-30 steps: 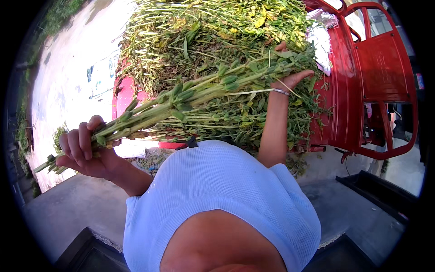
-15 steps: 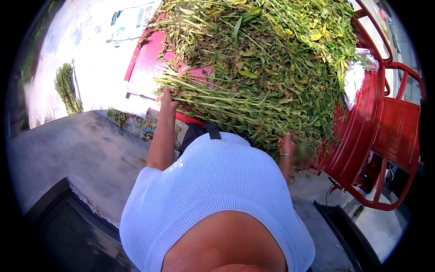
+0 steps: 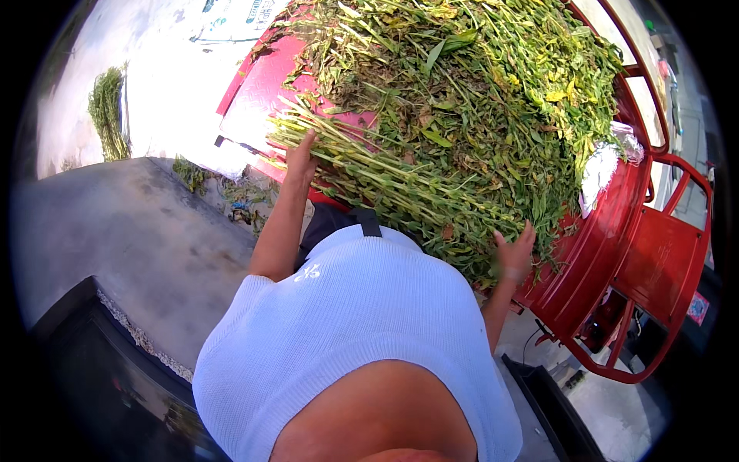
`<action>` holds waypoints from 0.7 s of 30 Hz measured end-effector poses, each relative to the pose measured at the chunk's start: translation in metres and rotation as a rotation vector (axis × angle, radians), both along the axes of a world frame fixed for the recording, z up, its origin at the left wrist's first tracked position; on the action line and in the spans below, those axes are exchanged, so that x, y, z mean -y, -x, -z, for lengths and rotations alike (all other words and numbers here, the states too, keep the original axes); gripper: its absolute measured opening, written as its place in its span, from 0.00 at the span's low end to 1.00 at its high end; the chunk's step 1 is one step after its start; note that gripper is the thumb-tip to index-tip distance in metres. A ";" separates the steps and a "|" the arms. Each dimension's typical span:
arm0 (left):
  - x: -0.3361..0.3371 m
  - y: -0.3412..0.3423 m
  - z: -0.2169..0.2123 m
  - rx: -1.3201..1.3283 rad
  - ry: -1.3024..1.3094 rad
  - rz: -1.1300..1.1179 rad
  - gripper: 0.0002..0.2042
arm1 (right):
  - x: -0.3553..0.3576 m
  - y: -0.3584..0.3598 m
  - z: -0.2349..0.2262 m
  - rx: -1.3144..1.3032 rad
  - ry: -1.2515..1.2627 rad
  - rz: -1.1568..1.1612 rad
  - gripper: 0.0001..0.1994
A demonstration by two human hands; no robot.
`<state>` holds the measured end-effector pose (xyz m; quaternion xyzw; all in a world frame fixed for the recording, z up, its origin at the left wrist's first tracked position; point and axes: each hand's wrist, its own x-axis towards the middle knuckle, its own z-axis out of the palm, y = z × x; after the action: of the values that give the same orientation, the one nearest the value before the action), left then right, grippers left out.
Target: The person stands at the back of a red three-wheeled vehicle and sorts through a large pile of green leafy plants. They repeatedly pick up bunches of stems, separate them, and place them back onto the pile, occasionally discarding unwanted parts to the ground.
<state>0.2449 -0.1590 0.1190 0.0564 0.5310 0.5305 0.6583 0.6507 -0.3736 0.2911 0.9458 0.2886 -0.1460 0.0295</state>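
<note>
A long bundle of green plant stalks (image 3: 392, 179) lies along the near side of a red truck bed (image 3: 285, 68), its pale cut ends to the left. Near those ends my left hand (image 3: 300, 160) grips the bundle's near edge, thumb on top, the other fingers mostly hidden. At the leafy right end, my right hand (image 3: 516, 254) is open, fingers spread, against the leaves and holding nothing I can see. Behind the bundle spreads a thick heap of leafy cut plants (image 3: 477, 115), green with yellow and brown patches.
The red metal frame (image 3: 635, 254) of the vehicle rises on the right, with a white sack (image 3: 599, 175) beside the heap. To the left, a smaller plant bundle (image 3: 109, 115) lies on bright ground. A printed white sack (image 3: 239, 19) lies farther back. Plant scraps (image 3: 192, 173) litter the ground.
My right hand has gone from a closed fist to spread fingers and shifted a little right. My left hand stays by the cut ends. The whole view has turned slightly.
</note>
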 end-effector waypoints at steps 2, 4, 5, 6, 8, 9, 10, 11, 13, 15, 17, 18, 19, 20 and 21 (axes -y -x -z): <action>0.008 -0.002 -0.029 -0.121 -0.009 0.156 0.21 | -0.018 0.001 0.047 0.051 -0.163 -0.557 0.49; 0.020 -0.001 -0.044 -0.406 -0.018 0.328 0.26 | -0.057 0.027 0.061 -0.056 -0.055 -0.703 0.51; 0.030 -0.005 -0.056 -0.577 -0.074 0.372 0.29 | -0.068 0.034 0.071 -0.115 0.010 -0.748 0.51; 0.038 -0.008 -0.066 -0.746 -0.131 0.415 0.32 | -0.072 0.038 0.083 -0.172 0.098 -0.706 0.50; 0.057 -0.024 -0.099 -1.379 -0.392 0.616 0.39 | -0.078 0.042 0.107 -0.284 0.266 -0.620 0.49; 0.065 -0.033 -0.107 -1.697 -0.518 0.701 0.43 | -0.079 0.043 0.109 -0.284 0.249 -0.625 0.49; 0.070 -0.042 -0.107 -1.702 -0.597 0.893 0.42 | -0.077 0.044 0.110 -0.282 0.234 -0.629 0.49; 0.074 -0.051 -0.106 -1.693 -0.679 1.088 0.42 | -0.075 0.045 0.111 -0.280 0.219 -0.630 0.48; 0.076 -0.067 -0.093 -1.737 -0.901 1.286 0.38 | -0.062 0.046 0.116 -0.199 0.210 -0.700 0.47; 0.067 -0.083 -0.051 -1.870 -1.180 1.261 0.32 | -0.060 0.048 0.116 -0.180 0.231 -0.746 0.47; 0.049 -0.096 -0.032 -1.870 -1.170 1.340 0.27 | -0.069 0.049 0.100 -0.223 0.283 -0.771 0.47; 0.044 -0.101 -0.025 -1.872 -1.166 1.383 0.25 | -0.080 0.047 0.090 -0.306 0.366 -0.764 0.49; 0.041 -0.103 -0.020 -1.860 -1.133 1.448 0.24 | -0.096 0.045 0.079 -0.307 0.415 -0.764 0.49; 0.037 -0.105 -0.014 -1.845 -1.103 1.513 0.24 | -0.112 0.045 0.070 -0.308 0.462 -0.759 0.50; 0.035 -0.106 -0.011 -1.826 -1.068 1.580 0.23 | -0.124 0.045 0.068 -0.310 0.513 -0.756 0.51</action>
<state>0.3510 -0.1941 0.1298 0.9352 0.3321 -0.0800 0.0930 0.6055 -0.2500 0.2233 0.7038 0.5678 -0.3310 0.2696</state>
